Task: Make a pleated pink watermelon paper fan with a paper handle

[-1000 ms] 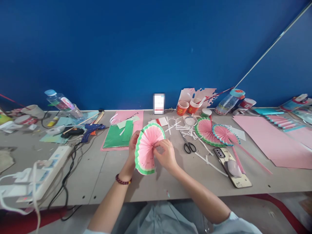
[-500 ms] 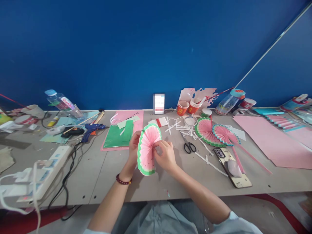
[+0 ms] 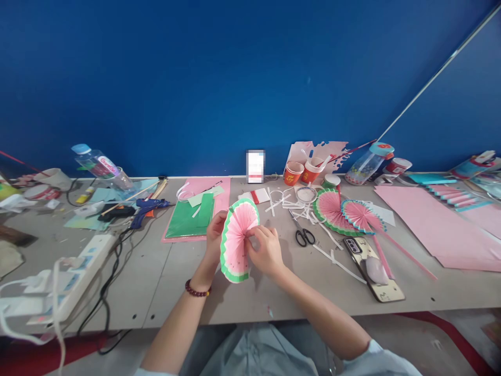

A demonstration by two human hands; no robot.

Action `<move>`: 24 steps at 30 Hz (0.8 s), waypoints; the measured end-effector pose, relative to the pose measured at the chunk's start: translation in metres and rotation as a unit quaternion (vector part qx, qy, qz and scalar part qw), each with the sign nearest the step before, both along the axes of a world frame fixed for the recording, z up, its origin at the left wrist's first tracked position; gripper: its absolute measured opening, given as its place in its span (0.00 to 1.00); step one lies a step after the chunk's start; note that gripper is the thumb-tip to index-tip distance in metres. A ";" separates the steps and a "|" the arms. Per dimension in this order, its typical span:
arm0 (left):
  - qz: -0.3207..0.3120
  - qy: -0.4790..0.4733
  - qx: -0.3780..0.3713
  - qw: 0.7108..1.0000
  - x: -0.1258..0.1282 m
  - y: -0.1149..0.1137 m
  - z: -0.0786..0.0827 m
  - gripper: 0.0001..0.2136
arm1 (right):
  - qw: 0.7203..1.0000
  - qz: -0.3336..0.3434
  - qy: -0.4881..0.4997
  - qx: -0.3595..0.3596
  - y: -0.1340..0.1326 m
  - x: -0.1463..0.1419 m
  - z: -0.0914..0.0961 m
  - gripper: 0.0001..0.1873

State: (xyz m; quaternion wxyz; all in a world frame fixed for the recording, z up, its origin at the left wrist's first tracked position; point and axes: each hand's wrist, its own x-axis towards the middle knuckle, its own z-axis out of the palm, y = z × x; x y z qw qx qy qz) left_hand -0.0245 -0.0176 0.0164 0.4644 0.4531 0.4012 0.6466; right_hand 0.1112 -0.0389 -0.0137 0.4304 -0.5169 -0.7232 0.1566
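Note:
Between my hands, above the front of the table, is a pleated paper fan (image 3: 237, 256) coloured like a watermelon: pink folds with dark specks and a white and green rim. My left hand (image 3: 214, 237) holds it from behind at its left side, with most of the fingers hidden by the paper. Thumb and fingers of my right hand (image 3: 266, 249) pinch the fan near its centre, on the right side. A green sheet pack (image 3: 188, 218) lies on pink paper behind my left hand. Black-handled scissors (image 3: 305, 237) rest to the right of my right hand.
A blue glue gun (image 3: 145, 209) and a white power strip (image 3: 84, 271) with cables lie on the left. Rightward are white paper strips (image 3: 287, 198), red paper cups (image 3: 293, 173), two finished-looking fans (image 3: 331, 209), a phone (image 3: 385, 290) and pink sheets (image 3: 434, 224).
Both hands and the fan stay almost exactly where they were. At the far left edge, a dark brown shape on the table has shifted.

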 end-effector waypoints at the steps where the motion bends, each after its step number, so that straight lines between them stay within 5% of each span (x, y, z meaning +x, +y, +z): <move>1: 0.000 -0.004 -0.003 1.000 0.000 0.000 0.000 0.08 | 1.000 0.000 -0.003 0.002 0.000 0.000 0.000 0.07; 24: -0.025 0.025 -0.036 0.999 -0.006 0.001 -0.005 0.06 | 0.986 -0.053 -0.101 0.119 0.006 0.010 0.002 0.06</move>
